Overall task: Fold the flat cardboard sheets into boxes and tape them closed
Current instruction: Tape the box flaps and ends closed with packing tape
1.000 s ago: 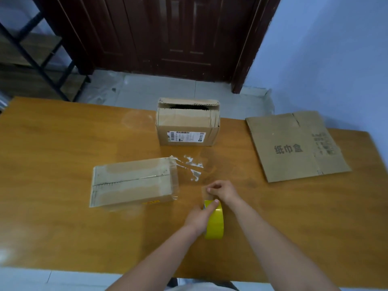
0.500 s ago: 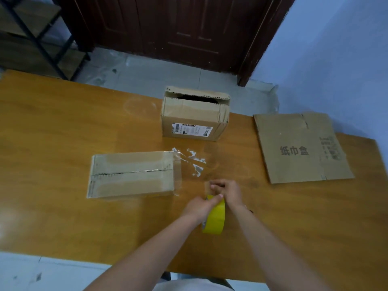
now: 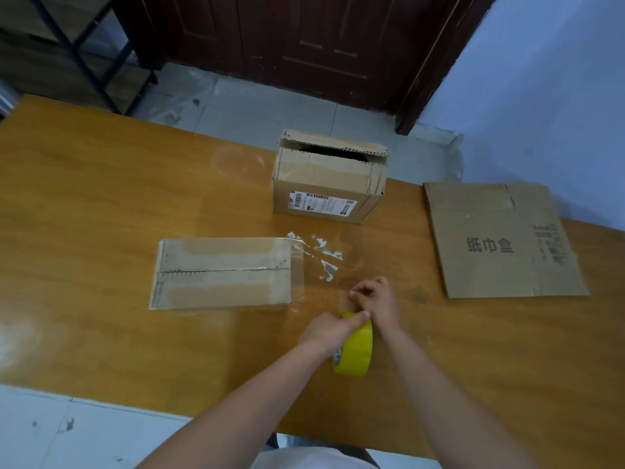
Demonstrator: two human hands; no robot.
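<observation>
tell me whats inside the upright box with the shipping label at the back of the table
Through the gap under its raised top flap, the upright box shows only dark shadow. No contents can be made out; the cardboard front wall and partly folded flaps cover the rest of the interior.

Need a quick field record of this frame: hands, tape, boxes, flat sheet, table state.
left hand: grips the yellow tape roll, held on edge
right hand: fingers pinched just beyond the roll, apparently on the clear tape end
taped box: left of the hands, seam taped, clear tape hanging past its right end
labelled box: far centre, top partly open
flat sheet: right, unfolded, printed side up
tape scraps: stuck to the table
</observation>
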